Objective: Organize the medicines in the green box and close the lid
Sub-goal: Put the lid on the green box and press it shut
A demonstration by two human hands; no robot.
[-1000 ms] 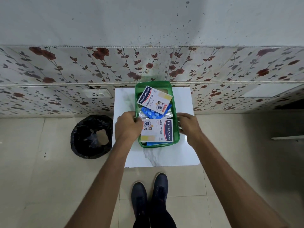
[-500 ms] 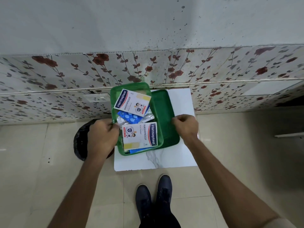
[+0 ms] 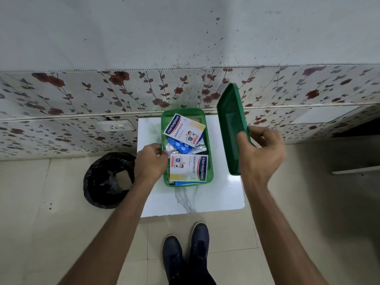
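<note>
- Shoes point(image 3: 188, 262), dark, pair: on the tiled floor at the near edge of the white marble-look table point(image 3: 222, 194).
- Bin point(image 3: 107, 179), black liner: on the floor, just left of the table.
- Left hand point(image 3: 151, 163): fingers curled against the left wall of the green box point(image 3: 209, 153), steadying it; whether it truly pinches the rim cannot be told.
- Right hand point(image 3: 260, 155): closed on the near end of the green lid point(image 3: 231, 128), thumb on its inner face; lid held on edge in the air, right of the box and apart from it.
- Green box: on the table, open. Contents: near plaster packet point(image 3: 188, 167), flat; blue blister strip point(image 3: 181, 146) over foil strips, mid-box; far plaster packet point(image 3: 184, 129), skewed, one corner riding near the rim.
- Wall, floral tile: behind the table; socket plate point(image 3: 117, 126) at left.
- Step in hand, judged: medicines packed, lid being brought over.
- Next move calls for: turning the lid flat, hollow side down, aligning it with the rim, pressing shut; the skewed packet may need seating first.
</note>
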